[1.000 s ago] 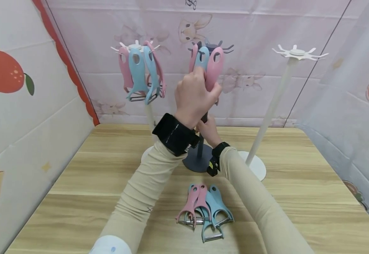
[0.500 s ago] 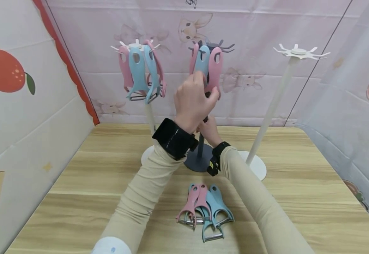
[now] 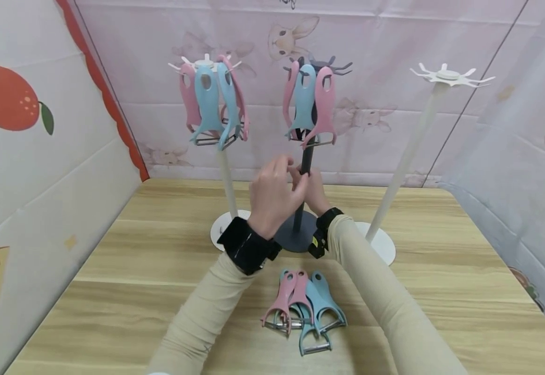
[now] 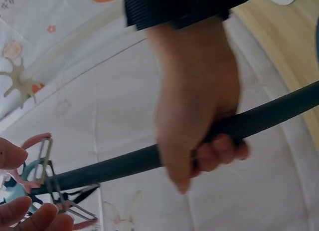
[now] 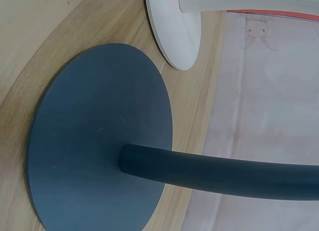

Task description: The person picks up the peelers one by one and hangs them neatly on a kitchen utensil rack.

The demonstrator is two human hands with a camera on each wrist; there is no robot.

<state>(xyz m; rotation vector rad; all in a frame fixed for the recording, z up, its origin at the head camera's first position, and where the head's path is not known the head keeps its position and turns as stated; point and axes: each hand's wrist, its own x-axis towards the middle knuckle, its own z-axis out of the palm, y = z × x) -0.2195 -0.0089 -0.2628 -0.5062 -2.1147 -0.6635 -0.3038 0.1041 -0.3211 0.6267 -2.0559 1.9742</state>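
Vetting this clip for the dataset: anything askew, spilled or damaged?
No spill or damage stands out. The rightmost white stand looks askew in the head view, leaning right toward its top, possibly just lens distortion.

Nearest the right grip [image 3: 318, 192], a dark pole [image 5: 224, 177] rises from a dark round base [image 5: 94, 126], faintly speckled. Farther from the grip — just beside the dark one, yet apart — a white base [image 5: 174, 34] carries a pale pole [image 5: 254, 1] on the same wood-grain surface [image 5: 55, 36]. Farthest off, a pale backdrop [image 5: 269, 101] shows a printed rabbit [image 5: 256, 34].
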